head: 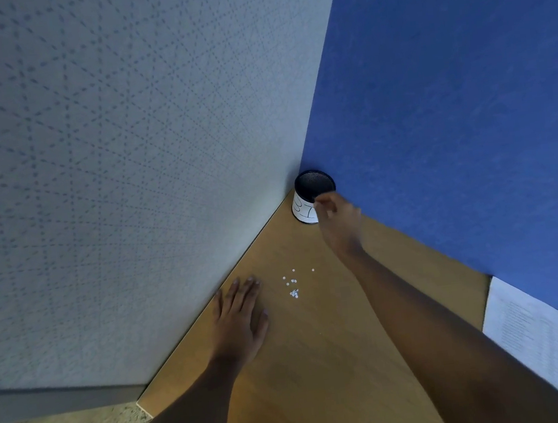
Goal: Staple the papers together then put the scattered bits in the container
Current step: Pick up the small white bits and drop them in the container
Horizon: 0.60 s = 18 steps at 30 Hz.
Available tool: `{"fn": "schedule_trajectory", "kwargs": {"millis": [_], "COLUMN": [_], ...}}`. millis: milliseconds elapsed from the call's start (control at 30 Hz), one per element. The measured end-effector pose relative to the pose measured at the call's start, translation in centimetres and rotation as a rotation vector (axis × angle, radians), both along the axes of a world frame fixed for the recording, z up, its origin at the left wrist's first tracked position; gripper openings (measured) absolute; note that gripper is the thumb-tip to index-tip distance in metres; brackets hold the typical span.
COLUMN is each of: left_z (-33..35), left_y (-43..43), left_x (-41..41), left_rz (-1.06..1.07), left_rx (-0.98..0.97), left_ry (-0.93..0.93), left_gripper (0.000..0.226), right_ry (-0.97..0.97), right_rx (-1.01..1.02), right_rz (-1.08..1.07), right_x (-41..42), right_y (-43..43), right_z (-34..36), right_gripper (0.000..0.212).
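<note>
The left hand (238, 313) is laid flat on the tabletop (321, 362), with fingers straight and close together, just left of the bits (292, 284). The right hand (337, 220) is held at the near rim of the container (312, 185), its fingertips bunched and blurred; whether anything is pinched between them cannot be told. The container, a black mesh cup wrapped in a white label, is stood in the corner where the grey partition (110, 160) and the blue partition (466, 105) meet. The bits, small white dots, are strewn on the tabletop between the two forearms. The papers (545, 338) are laid at the right edge, against the blue partition, well apart from the bits.
</note>
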<state>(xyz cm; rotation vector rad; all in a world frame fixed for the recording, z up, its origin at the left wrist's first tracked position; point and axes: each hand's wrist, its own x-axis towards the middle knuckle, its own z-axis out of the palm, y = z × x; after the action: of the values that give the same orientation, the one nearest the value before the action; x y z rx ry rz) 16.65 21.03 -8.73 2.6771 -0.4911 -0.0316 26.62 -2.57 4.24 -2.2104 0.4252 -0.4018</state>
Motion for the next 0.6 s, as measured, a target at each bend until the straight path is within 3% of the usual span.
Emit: {"fn": "schedule_trajectory", "kwargs": {"millis": [133,233,300,433,600], "left_z": [-0.2,-0.1,-0.1,-0.1,0.1], "left_y": [0.0,-0.1,-0.1,-0.1,-0.2], "left_x": [0.0,0.0,0.0,0.0,0.0], "left_rz": [0.000,-0.001,0.001,0.004,0.005], "left_rx": [0.001,-0.008,-0.012,0.004,-0.008], "left_ry": [0.000,-0.007,-0.005,0.001,-0.001], "left_gripper": [0.060,0.060,0.060,0.061,0.060], "right_ry": [0.097,0.302,0.461,0.561,0.512], "right_rx": [-0.224,-0.367,-0.463,-0.486,-0.570], "right_rz": [0.105,0.180,0.225,0.239,0.418], "right_x": [-5.4,-8.7,-10.2,-11.4,-12.1], "right_y": [0.8,1.1,1.0,1.8,4.1], "right_z": [-5.6,-8.6,-9.8,-10.3,-9.8], "right_gripper": [0.029,0.067,0.081,0.081,0.068]}}
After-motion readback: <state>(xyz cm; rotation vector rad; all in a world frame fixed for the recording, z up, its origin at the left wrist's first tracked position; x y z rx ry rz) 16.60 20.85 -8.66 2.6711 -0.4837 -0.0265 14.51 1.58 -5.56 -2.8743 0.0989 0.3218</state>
